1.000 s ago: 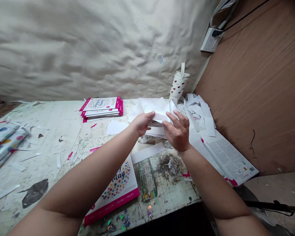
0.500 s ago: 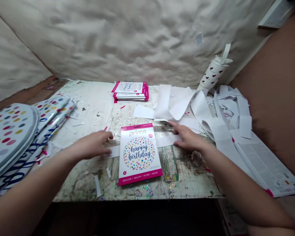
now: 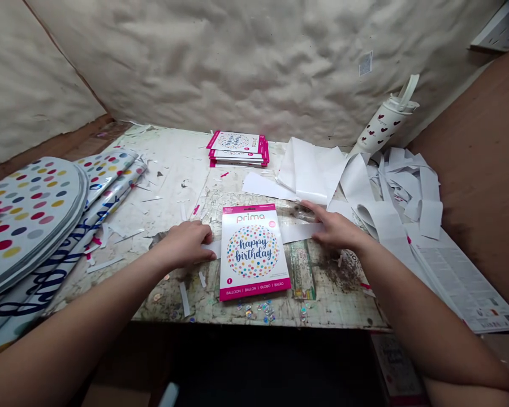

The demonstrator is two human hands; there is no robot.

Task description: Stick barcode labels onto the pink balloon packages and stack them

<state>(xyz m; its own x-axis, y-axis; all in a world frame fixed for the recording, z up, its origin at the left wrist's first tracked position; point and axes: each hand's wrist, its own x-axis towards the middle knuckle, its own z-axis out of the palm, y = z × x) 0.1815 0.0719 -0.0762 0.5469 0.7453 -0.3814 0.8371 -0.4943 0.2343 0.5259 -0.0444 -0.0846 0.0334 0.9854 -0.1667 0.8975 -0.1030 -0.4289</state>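
Note:
A balloon packet with "happy birthday" on its front lies flat on the worktable. From under it, a white paper strip sticks out at both sides. My left hand is closed at the strip's left end, fingers curled and thumb against it. At the right end my right hand rests with its thumb on the strip. Its index finger stretches away from the thumb towards loose white paper; the other fingers are mostly hidden.
Similar packets are stacked at the back. Dotted foil balloons lie at left. White paper strips heap up at right beside a heart-patterned bottle and printed cards. Paper scraps and confetti litter the worktable.
My left hand's fingers have curled in more at the strip's end. The right hand stays at the other end. The whole view has shifted slightly; the packet lies as before.

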